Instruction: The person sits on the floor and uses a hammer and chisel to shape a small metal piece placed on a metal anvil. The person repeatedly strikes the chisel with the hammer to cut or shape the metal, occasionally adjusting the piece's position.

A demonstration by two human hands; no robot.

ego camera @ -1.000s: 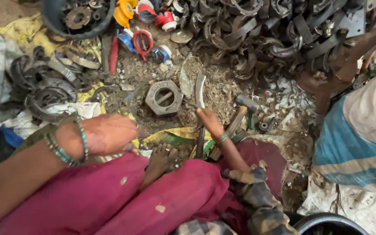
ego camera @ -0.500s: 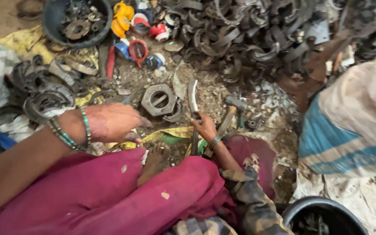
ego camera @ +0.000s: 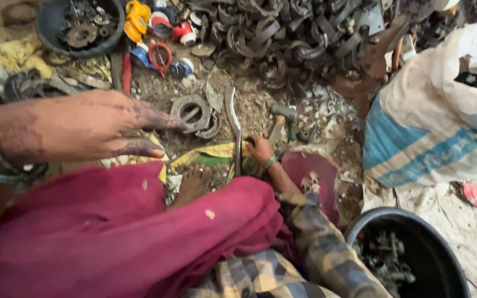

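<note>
My left hand (ego camera: 84, 128) stretches out over my magenta-clad knee with its grimy fingers spread and nothing in it. Its fingertips are just short of a grey hexagonal metal ring (ego camera: 194, 113) that lies flat in the dirt. My right hand (ego camera: 260, 150), in a plaid sleeve with a green bangle, is closed around the lower end of a long curved metal bar (ego camera: 232, 118). The bar stands up from the ground just right of the ring. A hammer (ego camera: 281, 120) lies beside that hand.
A dark tub (ego camera: 48, 33) of metal parts sits at the top left, with coloured plastic pieces (ego camera: 150, 30) beside it. A heap of metal rings (ego camera: 288, 33) fills the top. A white-and-blue sack (ego camera: 432, 121) lies right, a black bucket (ego camera: 454, 265) lower right. My bare foot (ego camera: 194, 182) rests in front.
My left hand has moved right and forward from my knee toward the hexagonal ring, fingers spreading. My right hand stays gripped on the curved bar.
</note>
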